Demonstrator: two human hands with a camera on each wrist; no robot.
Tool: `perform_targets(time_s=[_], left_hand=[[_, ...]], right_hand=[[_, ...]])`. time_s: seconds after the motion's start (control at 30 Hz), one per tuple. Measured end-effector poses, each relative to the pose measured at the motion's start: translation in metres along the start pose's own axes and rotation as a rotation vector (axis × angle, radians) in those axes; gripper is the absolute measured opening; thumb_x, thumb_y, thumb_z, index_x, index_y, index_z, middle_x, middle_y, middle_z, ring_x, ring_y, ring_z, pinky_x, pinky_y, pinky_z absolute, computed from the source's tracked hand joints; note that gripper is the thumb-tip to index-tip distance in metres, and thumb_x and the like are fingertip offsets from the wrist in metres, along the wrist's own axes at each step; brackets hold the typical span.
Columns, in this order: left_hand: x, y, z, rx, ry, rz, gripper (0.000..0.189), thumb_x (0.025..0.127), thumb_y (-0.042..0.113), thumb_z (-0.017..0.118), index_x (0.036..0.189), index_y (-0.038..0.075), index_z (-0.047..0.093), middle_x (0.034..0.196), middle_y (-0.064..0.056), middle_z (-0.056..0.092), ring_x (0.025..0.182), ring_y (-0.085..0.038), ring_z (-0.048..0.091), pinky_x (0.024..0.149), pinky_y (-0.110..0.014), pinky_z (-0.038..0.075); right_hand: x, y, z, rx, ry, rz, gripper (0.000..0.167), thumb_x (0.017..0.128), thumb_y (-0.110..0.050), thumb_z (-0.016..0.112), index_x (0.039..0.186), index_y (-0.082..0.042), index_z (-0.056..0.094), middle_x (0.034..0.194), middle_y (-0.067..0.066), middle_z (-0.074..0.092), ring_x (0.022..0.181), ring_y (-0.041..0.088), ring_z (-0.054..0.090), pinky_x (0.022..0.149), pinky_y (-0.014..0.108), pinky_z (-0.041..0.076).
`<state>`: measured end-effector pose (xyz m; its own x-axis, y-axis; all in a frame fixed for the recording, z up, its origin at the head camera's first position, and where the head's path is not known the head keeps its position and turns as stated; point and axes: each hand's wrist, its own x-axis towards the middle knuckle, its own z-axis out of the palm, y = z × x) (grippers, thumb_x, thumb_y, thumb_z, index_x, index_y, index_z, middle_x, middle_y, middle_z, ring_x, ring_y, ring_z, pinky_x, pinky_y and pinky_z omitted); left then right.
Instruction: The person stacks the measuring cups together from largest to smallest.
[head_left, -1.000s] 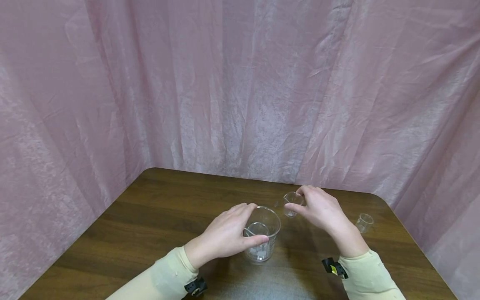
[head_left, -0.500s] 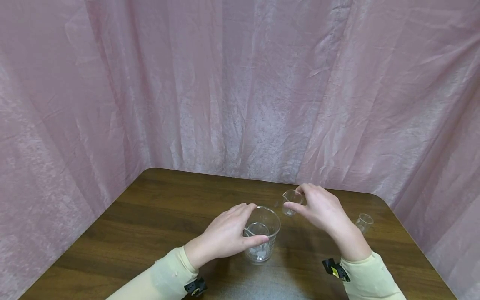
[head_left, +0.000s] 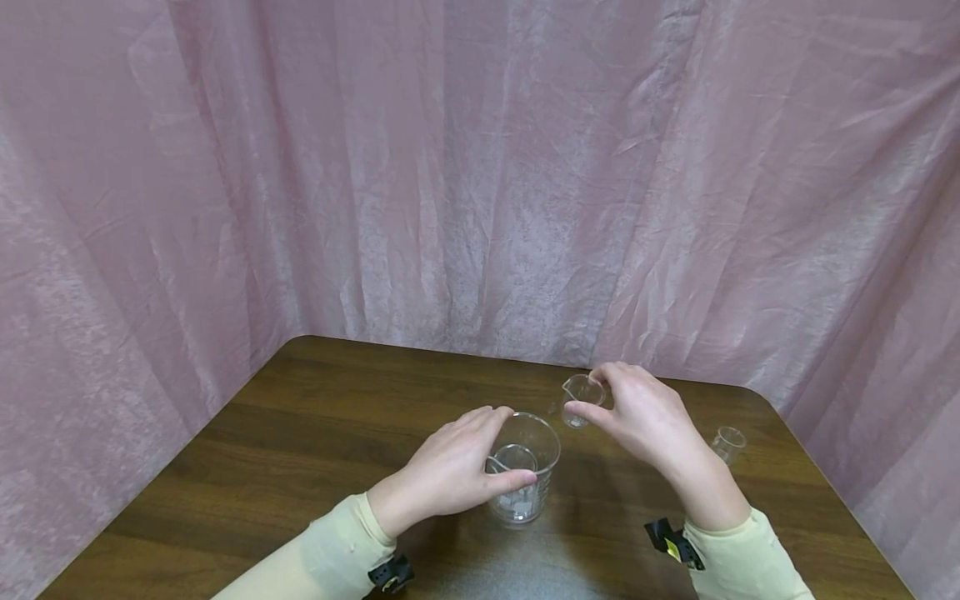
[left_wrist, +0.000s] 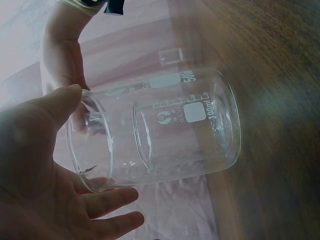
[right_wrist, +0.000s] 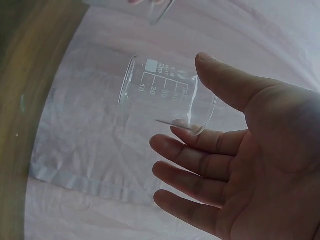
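A small glass beaker, raised above the wooden table, is pinched at its rim by your right hand. At seven o'clock from it, your left hand, well apart from your right, grips a large beaker holding a medium beaker. Between three and four o'clock stands a tiny beaker; pink curtain hangs at twelve.
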<state>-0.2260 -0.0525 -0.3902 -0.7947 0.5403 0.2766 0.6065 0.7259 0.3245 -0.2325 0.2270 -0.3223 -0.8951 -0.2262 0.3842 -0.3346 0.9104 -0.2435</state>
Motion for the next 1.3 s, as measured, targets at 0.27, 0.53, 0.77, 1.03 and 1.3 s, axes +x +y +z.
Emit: perform_targets(time_s=[0.27,0.53,0.77,1.03,1.3], left_hand=[[0.000,0.000,0.000,0.012,0.019,0.022,0.090,0.099,0.072,0.070,0.159,0.009,0.052,0.152,-0.008,0.064,0.144,-0.028,0.057,0.113,-0.055,0.052],[0.000,0.000,0.000,0.012,0.022,0.023,0.089,0.099,0.072,0.070,0.159,0.009,0.052,0.152,-0.008,0.064,0.144,-0.028,0.058,0.112,-0.055,0.053],[0.000,0.000,0.000,0.014,0.019,0.025,0.089,0.099,0.072,0.069,0.159,0.008,0.052,0.152,-0.009,0.064,0.144,-0.029,0.057,0.112,-0.055,0.053],[-0.001,0.000,0.001,0.014,0.029,0.027,0.087,0.098,0.072,0.070,0.157,0.010,0.053,0.147,-0.006,0.066,0.139,-0.026,0.061,0.108,-0.054,0.055],[0.000,-0.001,0.001,0.006,0.031,0.037,0.086,0.099,0.071,0.070,0.156,0.010,0.054,0.144,-0.005,0.067,0.136,-0.025,0.062,0.106,-0.053,0.056]], right_hand=[[-0.003,-0.005,-0.004,0.010,0.026,-0.026,0.051,0.094,-0.054,0.086,0.118,-0.010,0.075,0.114,0.005,0.075,0.099,0.027,0.070,0.082,0.057,0.059],[-0.006,-0.010,-0.006,0.028,0.028,-0.040,0.052,0.095,-0.053,0.086,0.123,-0.010,0.075,0.121,0.007,0.076,0.105,0.028,0.071,0.086,0.057,0.059],[-0.008,-0.015,-0.008,0.061,0.007,-0.038,0.052,0.096,-0.054,0.084,0.125,-0.012,0.075,0.124,0.007,0.076,0.111,0.030,0.073,0.090,0.058,0.059],[-0.010,-0.020,-0.011,0.091,-0.003,-0.043,0.052,0.097,-0.055,0.083,0.126,-0.013,0.074,0.127,0.007,0.075,0.114,0.032,0.072,0.093,0.058,0.058],[-0.013,-0.025,-0.013,0.130,-0.029,-0.041,0.052,0.097,-0.056,0.082,0.127,-0.015,0.074,0.130,0.005,0.075,0.120,0.030,0.071,0.097,0.058,0.057]])
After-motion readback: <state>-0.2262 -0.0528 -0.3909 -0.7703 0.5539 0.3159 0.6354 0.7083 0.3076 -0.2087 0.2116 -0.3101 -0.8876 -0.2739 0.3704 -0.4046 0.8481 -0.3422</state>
